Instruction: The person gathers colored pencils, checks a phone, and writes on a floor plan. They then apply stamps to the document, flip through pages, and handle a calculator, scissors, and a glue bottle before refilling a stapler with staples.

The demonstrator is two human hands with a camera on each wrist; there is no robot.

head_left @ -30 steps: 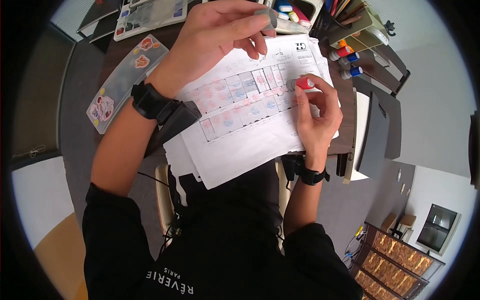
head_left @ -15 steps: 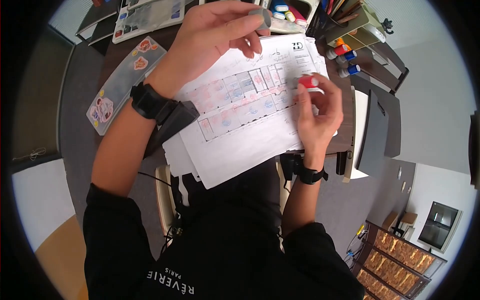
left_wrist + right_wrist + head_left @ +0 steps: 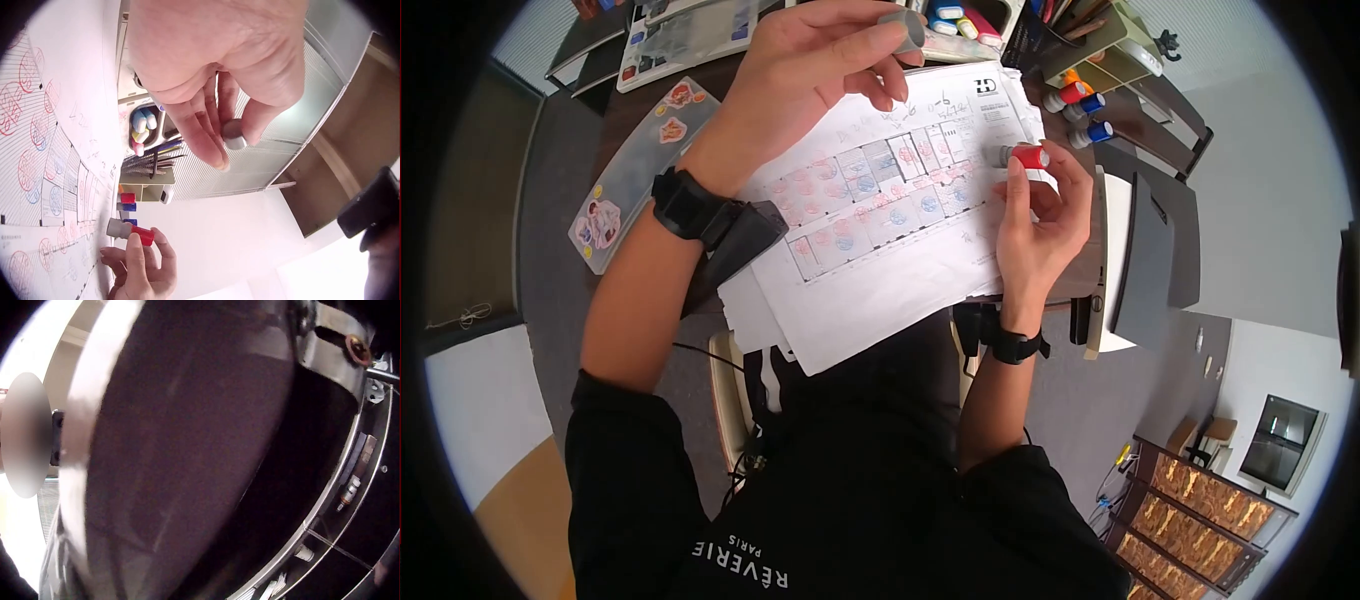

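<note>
My left hand is raised over the far edge of a stack of papers. Between thumb and fingers it pinches a short grey cap. Over the right side of the sheets, my right hand grips a small red stamp by thumb and fingertips. The stamp's grey end points left, toward the paper's middle. A floor plan with many round red and blue stamp marks covers the top sheet. The right wrist view shows neither the hand nor the stamp.
One red and two blue stamps stand right of the papers. Behind are a pen holder, a pale green organizer and a tray of markers. A clear stickered case lies left. A white case sits back left.
The left hand with the cap has drifted left. The right hand has moved slightly right with the stamp, so cap and stamp are farther apart. The head view has shifted a little.
</note>
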